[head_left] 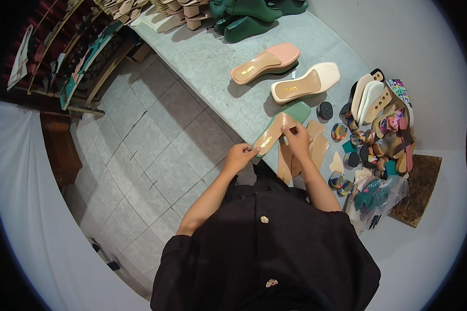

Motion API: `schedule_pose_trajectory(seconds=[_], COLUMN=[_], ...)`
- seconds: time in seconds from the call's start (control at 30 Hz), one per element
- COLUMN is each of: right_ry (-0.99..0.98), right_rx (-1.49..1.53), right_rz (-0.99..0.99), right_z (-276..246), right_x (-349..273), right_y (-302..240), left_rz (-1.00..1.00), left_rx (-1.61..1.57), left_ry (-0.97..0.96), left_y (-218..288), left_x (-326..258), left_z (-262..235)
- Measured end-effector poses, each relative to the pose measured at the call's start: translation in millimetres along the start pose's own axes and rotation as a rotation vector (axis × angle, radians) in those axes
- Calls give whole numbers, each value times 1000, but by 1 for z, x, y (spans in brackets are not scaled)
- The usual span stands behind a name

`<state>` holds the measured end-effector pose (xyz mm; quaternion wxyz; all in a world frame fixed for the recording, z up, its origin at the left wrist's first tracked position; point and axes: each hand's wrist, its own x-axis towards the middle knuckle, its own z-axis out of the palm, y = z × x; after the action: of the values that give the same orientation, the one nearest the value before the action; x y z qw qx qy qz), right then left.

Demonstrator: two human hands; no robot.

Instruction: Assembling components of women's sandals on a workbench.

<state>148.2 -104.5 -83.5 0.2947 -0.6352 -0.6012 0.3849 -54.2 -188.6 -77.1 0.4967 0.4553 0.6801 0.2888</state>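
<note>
At the table's near edge lies a green square-toed shoe sole (299,110) with a tan insole (273,132) on it, gold lettering near its heel end. My left hand (239,157) is closed on that heel end, thumb on the edge. My right hand (297,139) pinches the insole's edge near its front, thumb and fingers close together. What lies under the fingers is hidden. Just right of my right hand lie several loose tan insoles (318,150). Beyond the green sole stand a cream sole (324,77) and a pink sole (284,55), each with a tan insole.
Green shoe forms (250,27) and stacked beige soles (194,13) stand at the table's far end. On the right are a dark round container (325,110), rolled strips (339,131), a plastic bag (384,196) and a brown board (421,189). A rack (83,78) stands left, across the tiled floor.
</note>
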Motion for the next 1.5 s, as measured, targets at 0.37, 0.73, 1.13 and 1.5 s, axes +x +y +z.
schedule_pose_trajectory(seconds=[0.37, 0.73, 1.13, 1.5], right_ry=[183, 284, -195, -517], right_rx=[-496, -525, -801, -558], right_rz=[-171, -219, -420, -398], right_z=[-15, -3, 16, 23], right_x=[12, 6, -14, -53], right_y=[-29, -20, -27, -46], left_rz=[-11, -20, 59, 181], left_rx=[15, 27, 69, -49], left_ry=[4, 49, 82, 95], left_y=[4, 7, -2, -25], left_x=[-3, -5, 0, 1], left_z=[2, 3, 6, 10])
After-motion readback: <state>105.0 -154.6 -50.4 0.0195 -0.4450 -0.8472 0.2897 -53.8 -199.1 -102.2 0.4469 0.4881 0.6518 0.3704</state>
